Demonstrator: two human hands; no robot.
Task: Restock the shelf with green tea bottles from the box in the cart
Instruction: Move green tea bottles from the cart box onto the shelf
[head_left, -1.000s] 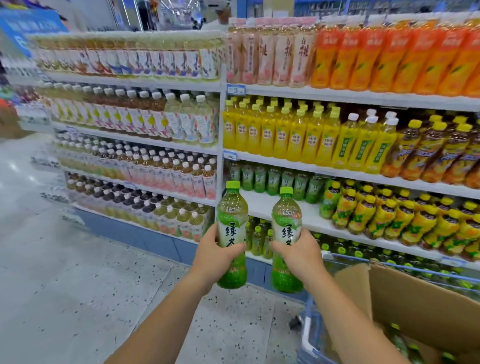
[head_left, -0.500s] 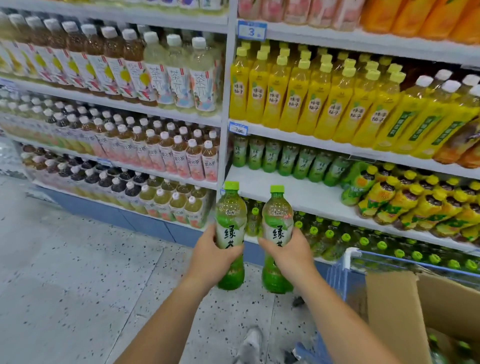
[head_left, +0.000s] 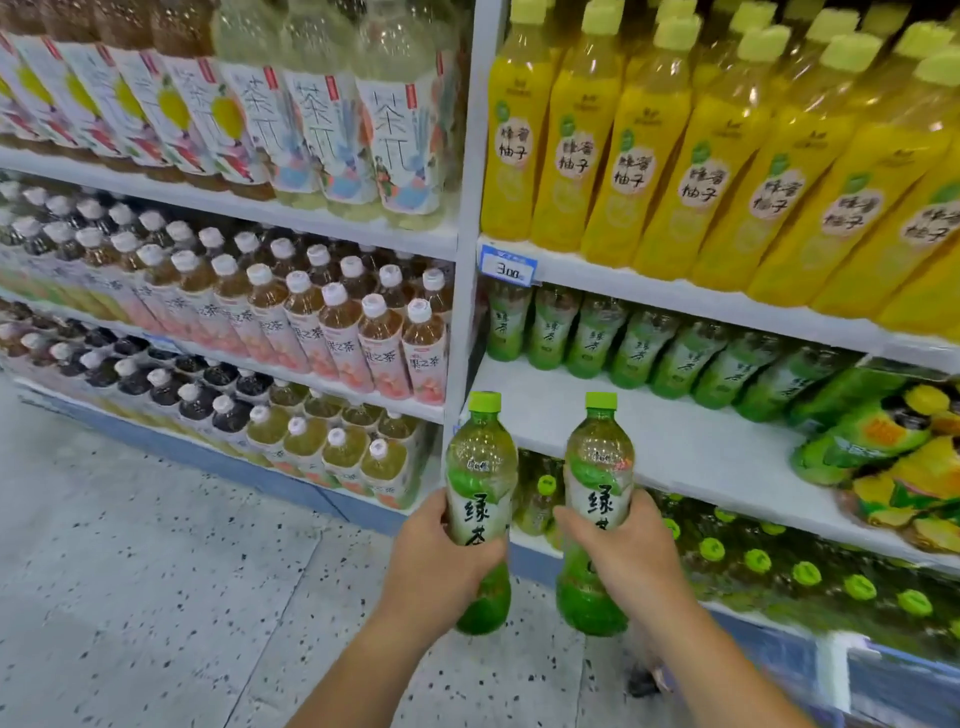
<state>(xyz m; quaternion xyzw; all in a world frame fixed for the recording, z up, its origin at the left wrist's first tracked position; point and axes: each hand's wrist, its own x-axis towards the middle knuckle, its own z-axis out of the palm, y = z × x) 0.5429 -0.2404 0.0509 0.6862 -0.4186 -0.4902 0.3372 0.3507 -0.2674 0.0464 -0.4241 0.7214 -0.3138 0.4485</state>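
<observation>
Green tea bottle (head_left: 480, 493) gripped in left hand (head_left: 441, 569), second bottle (head_left: 597, 478) gripped in right hand (head_left: 631, 558)

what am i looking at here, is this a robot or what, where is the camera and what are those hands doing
There is no robot here. These are a person's two bare hands, filmed by one wide-angle camera worn on the head, looking forward and down. That is why the arms come in from the bottom edge.

Each hand grips one green tea bottle, upright with its cap up: the left hand holds the left bottle, and the right hand holds the right bottle.

Behind them is a white shelf. Its front part is bare, and a row of green tea stands at its back. Yellow drinks fill the shelf above. The speckled floor is on the left.
</observation>
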